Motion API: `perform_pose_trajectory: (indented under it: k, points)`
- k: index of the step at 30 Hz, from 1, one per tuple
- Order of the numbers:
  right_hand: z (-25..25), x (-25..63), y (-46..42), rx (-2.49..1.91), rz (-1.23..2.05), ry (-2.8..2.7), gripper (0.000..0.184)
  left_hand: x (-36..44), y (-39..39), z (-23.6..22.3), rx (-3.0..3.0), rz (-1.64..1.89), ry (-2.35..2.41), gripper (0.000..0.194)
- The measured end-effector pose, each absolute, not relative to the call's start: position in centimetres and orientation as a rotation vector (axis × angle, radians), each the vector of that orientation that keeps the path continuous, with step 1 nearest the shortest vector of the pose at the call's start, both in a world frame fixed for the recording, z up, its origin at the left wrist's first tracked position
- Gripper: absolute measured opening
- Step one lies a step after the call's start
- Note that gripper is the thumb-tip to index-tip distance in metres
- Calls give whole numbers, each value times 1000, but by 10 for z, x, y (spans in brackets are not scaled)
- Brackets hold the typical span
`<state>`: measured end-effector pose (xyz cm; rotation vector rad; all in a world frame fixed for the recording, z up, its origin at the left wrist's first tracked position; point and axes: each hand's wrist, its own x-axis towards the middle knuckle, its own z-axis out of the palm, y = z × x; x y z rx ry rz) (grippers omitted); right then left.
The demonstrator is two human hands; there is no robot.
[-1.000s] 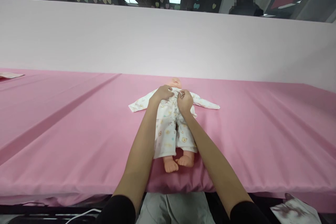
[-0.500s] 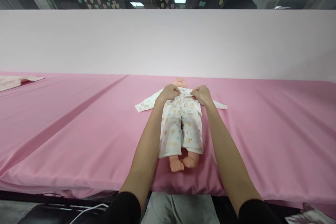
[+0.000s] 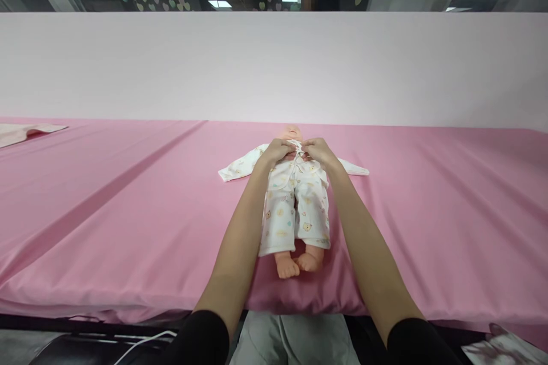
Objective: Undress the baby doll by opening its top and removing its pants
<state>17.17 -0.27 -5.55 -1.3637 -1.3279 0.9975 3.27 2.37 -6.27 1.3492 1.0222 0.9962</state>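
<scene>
A baby doll [image 3: 287, 266] lies on its back, feet toward me, in a white printed jacket [image 3: 246, 165] and matching trousers [image 3: 280, 222]. Over its chest, my left hand [image 3: 279, 151] has its fingers closed on one side of the jacket front, near the neckline. Opposite it, my right hand [image 3: 318, 151] pinches at the other side, with a thin strip of fabric or tie just by the fingertips. Both sleeves stretch outward and look flat at the cuffs. My fingers cover part of the chest, so the exact grip is partly hidden.
A pink sheet [image 3: 141, 211] with creases covers the table. At the far left lies a folded pale pink cloth [image 3: 29, 132]. Behind the table rises a white wall panel [image 3: 274, 68] below dark glass. A white cable [image 3: 145, 340] hangs near the front edge.
My right hand has moved left, toward my left hand, bringing its side of the jacket closer to the middle. My left hand is nearly in place. The dark figure in the glass has shifted left.
</scene>
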Motion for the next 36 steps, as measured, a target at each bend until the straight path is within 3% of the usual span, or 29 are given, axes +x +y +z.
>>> perform_pose_trajectory:
  k: [4,8,13,20,23,25,27,32,36]
  points:
    - [-58,174,0,-1456,802,-1492,23,32,24,-61,1308,993,1052,9]
    - [-56,169,-2,-1520,578,-1647,17,31,22,-61,1321,999,1049,13]
    - [-58,168,-3,-1534,603,-1706,25,31,16,-58,1344,1018,1073,13]
    - [-59,167,-8,-1599,477,-1849,9,30,11,-51,1403,986,1132,14]
    - [-59,163,-9,-1706,255,-1858,9,32,10,-51,1478,1007,1203,3]
    - [-60,161,-8,-1724,163,-1823,7,33,12,-53,1507,1041,1265,17]
    - [-61,161,-7,-1701,267,-1761,6,33,14,-57,1528,1080,1264,24]
    - [-64,165,-4,-1488,913,-1430,14,28,18,-62,1561,1071,1131,20]
    - [-65,167,-4,-1368,1116,-1233,24,23,18,-63,1673,1054,1083,19]
